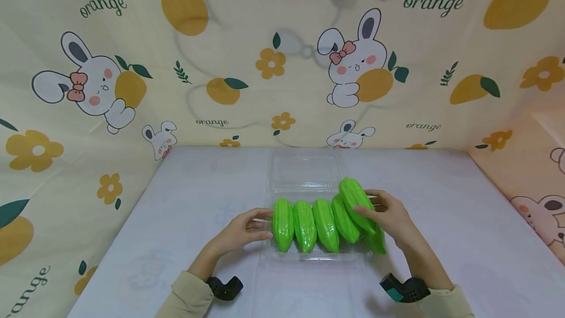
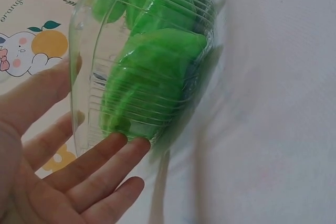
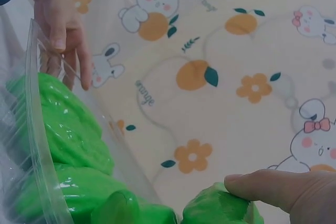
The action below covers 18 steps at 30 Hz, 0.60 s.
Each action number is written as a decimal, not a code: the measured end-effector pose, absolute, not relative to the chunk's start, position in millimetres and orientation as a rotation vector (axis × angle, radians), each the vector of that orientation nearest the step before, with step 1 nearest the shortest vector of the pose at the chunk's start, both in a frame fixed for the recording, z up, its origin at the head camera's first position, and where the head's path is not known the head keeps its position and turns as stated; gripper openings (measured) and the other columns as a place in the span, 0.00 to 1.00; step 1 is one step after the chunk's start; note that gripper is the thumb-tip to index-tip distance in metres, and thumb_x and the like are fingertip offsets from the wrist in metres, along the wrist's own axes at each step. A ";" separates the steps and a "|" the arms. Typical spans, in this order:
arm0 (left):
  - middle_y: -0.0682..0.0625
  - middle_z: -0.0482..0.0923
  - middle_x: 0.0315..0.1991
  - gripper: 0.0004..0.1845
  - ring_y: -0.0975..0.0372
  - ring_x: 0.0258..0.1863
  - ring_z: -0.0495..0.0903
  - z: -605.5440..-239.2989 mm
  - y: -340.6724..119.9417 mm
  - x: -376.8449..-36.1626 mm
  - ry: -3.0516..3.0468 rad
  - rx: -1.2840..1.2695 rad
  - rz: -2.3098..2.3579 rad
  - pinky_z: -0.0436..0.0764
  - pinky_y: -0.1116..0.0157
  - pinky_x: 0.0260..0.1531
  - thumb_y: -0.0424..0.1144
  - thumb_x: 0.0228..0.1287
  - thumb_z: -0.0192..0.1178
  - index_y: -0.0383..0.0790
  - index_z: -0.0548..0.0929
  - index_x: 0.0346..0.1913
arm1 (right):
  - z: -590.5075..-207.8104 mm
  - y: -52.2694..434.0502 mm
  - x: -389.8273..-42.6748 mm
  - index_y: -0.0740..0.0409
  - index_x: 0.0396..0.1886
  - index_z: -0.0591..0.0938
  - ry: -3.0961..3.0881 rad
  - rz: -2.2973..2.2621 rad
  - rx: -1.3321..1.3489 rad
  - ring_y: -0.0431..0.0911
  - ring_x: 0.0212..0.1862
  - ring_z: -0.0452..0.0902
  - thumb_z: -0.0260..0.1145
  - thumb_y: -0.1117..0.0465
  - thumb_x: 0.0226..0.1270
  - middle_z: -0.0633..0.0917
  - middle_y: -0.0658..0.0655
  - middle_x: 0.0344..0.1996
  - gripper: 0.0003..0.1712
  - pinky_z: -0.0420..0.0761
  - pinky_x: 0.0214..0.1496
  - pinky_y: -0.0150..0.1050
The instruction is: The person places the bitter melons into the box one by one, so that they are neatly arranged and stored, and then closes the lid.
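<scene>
Several glossy green, ridged bitter melons [image 1: 305, 225] stand side by side in a clear plastic clamshell box [image 1: 304, 256]. My right hand [image 1: 390, 212] grips one bitter melon [image 1: 353, 195] at the box's right end, thumb on its front and fingers behind. This melon leans left, above and across its neighbours. In the right wrist view, the thumb [image 3: 268, 186] presses on the held melon's end. My left hand [image 1: 244, 229] is at the box's left side with fingers loosely extended. In the left wrist view, its fingertips [image 2: 139, 144] are right at the ribbed wall [image 2: 191, 85].
The box's clear lid [image 1: 304, 168] is hinged back behind it on the white table [image 1: 198, 180]. A patterned cloth backdrop [image 1: 247, 23] with rabbits and oranges rises behind and along both sides. A black device is worn on each wrist.
</scene>
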State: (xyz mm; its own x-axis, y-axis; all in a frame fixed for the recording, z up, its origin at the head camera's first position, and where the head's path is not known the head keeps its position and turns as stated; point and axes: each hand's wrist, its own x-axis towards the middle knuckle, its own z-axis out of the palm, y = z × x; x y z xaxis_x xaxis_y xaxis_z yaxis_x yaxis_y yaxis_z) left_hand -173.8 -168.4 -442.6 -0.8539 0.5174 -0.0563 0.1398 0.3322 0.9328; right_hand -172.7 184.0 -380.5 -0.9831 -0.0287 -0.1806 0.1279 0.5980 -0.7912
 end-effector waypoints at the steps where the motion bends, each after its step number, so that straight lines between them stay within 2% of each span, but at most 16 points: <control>1: 0.38 0.71 0.60 0.33 0.46 0.58 0.75 -442.4 -168.3 -173.7 2.258 0.585 1.530 0.78 0.59 0.59 0.44 0.58 0.63 0.40 0.66 0.65 | -380.4 183.4 -172.4 0.59 0.67 0.61 2.650 -1.328 0.083 0.57 0.57 0.71 0.64 0.44 0.60 0.72 0.69 0.59 0.41 0.81 0.48 0.38; 6: 0.37 0.71 0.60 0.33 0.46 0.58 0.74 -441.7 -166.9 -173.6 2.255 0.586 1.527 0.78 0.59 0.58 0.45 0.58 0.63 0.40 0.65 0.65 | -379.4 180.5 -170.3 0.58 0.67 0.62 2.643 -1.324 0.086 0.58 0.58 0.71 0.64 0.44 0.60 0.71 0.68 0.60 0.41 0.81 0.48 0.40; 18: 0.39 0.71 0.61 0.33 0.46 0.59 0.74 -443.3 -161.9 -171.3 2.237 0.583 1.546 0.77 0.58 0.60 0.44 0.58 0.63 0.41 0.65 0.65 | -376.6 173.7 -167.1 0.58 0.65 0.64 2.641 -1.353 0.059 0.52 0.53 0.74 0.64 0.46 0.60 0.75 0.67 0.56 0.38 0.78 0.43 0.32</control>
